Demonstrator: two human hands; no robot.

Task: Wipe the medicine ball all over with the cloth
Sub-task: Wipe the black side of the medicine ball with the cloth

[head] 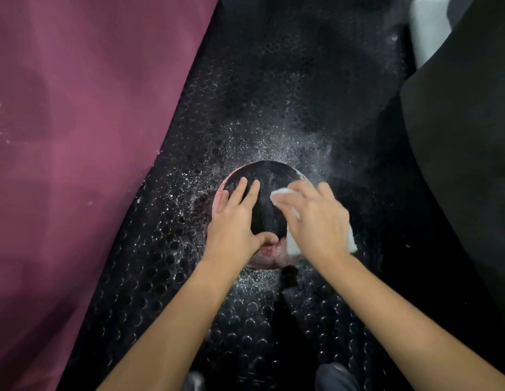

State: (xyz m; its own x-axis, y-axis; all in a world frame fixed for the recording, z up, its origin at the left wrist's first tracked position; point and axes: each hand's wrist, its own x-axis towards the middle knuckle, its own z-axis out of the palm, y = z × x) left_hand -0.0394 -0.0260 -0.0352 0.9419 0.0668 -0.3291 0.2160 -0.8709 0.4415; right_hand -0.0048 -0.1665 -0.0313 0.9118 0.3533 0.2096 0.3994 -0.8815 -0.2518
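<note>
Mid-wipe, by the look of it: medicine ball [269,193], black on top with a pinkish-red band at the left rim and near edge, sitting on the studded black rubber floor mat [245,320] between both forearms, ringed by white speckles on the mat. Left hand [235,224] laid flat on the ball's left upper side, fingers straight and spread, thumb hooked toward the near edge, bracing and holding nothing. Right hand [319,218] pressed onto the right side, fingers curled over the white cloth [292,244], cloth showing at the fingertips and under the palm. Next, probably: sweep across the crown, then roll the ball with the bracing hand to expose the underside. Maroon padded surface [76,136] close on the left.
</note>
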